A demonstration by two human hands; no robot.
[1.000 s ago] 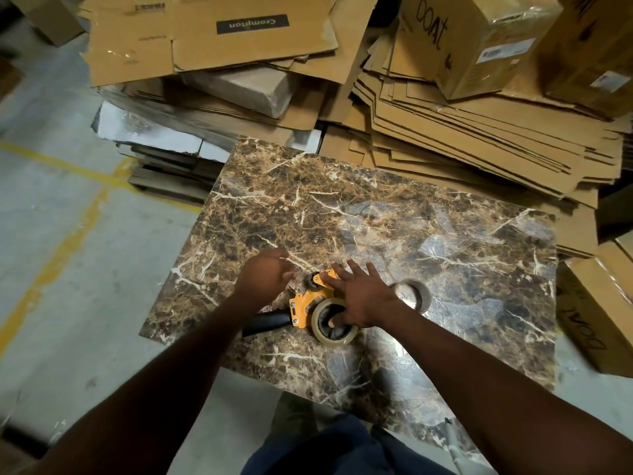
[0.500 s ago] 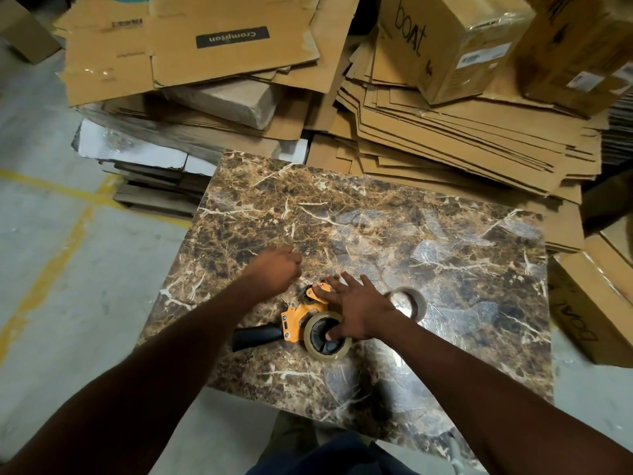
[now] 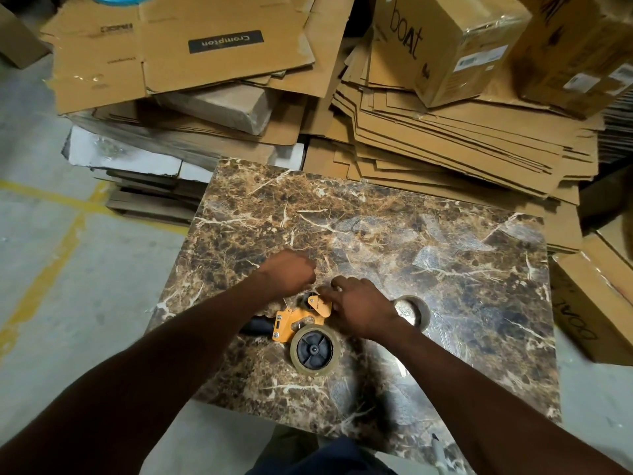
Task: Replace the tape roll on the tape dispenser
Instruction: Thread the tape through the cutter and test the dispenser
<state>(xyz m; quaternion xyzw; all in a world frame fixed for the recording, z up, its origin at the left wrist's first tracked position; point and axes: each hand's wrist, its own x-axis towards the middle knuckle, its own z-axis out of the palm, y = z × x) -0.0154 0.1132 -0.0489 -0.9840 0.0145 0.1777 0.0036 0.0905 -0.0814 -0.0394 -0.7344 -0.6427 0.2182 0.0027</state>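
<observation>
The grip of the right hand point(image 3: 359, 311) rests on the front end of the tape dispenser point(image 3: 298, 320), fingers spread and curled over its orange flap plate, pressing rather than closing round anything. The left hand point(image 3: 291, 274) hovers at about 10 o'clock from it, its grip loosely clenched with the fingertips pinched together; it may be holding the loose end of the tape, but the film is too thin and the view too dim to tell.

The dispenser lies on its side on the worktop point(image 3: 428, 252), black handle pointing to 9 o'clock under the left forearm. It looks like a stiff plastic and metal frame, light enough to shift under one hand, so it needs pinning down by the frame while the tape is threaded. The toothed cutter at the front is the part to keep fingers off.

The tape roll point(image 3: 312, 349) sits on the black hub at 7 o'clock from the right hand, just beside the wrist and apart from the fingers. It looks seated already. The roll should be rigid at the core and sticky at the free end, best held by its outer rim.

A second roll point(image 3: 412, 311) lies flat on the worktop at 3 o'clock from the right hand, partly hidden by the wrist, probably the spent one. Flattened cardboard point(image 3: 445, 142) is stacked beyond the worktop at 12 o'clock.
</observation>
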